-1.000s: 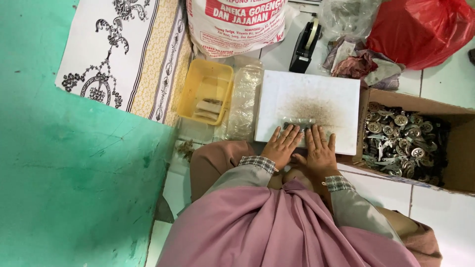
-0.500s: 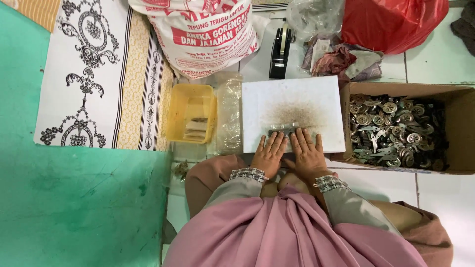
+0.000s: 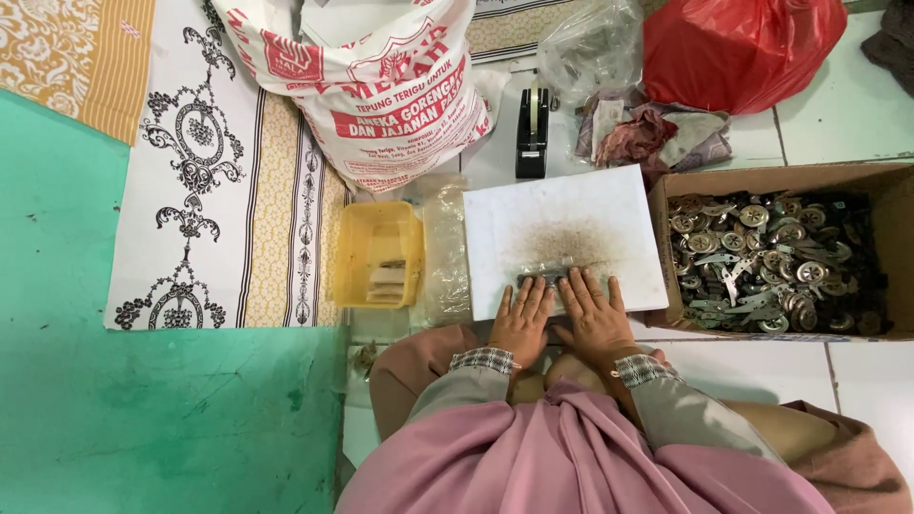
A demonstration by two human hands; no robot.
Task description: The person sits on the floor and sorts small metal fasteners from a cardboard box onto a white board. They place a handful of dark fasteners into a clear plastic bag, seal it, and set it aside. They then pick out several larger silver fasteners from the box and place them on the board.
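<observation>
i see both hands flat, fingers spread: left hand and right hand press a small clear packet on the white board, gripping nothing. judging by the cardboard box full of metal parts, much remains.

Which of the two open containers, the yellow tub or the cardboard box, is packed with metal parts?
The cardboard box, to the right of the white board, is heaped with grey metal parts. The yellow tub on the left holds only a few pale pieces.
</observation>
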